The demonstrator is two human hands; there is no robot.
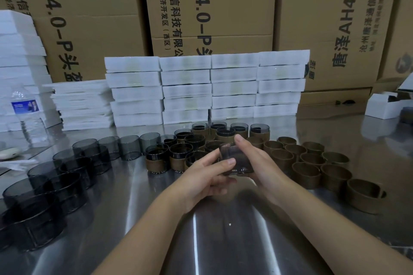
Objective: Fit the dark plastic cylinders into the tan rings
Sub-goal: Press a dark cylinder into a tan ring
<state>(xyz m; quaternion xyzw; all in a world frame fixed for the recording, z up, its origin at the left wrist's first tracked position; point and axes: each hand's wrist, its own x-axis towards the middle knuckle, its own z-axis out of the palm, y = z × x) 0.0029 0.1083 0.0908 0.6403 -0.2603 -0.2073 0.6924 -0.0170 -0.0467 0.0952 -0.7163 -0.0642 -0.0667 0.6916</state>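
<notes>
the held cylinder (228, 152) is blurred and partly covered; the water bottle (29, 118) has an unreadable label.

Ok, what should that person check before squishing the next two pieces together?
1. Dark cylinder gripped by left hand and right hand: ok.
2. Tan ring already around it: cannot tell, the hands hide its lower part.
3. Spare tan rings on the metal table, right side: ok.
4. Spare cylinders on the left: ok.
5. Finished pieces standing upright beyond the hands: ok.
</notes>
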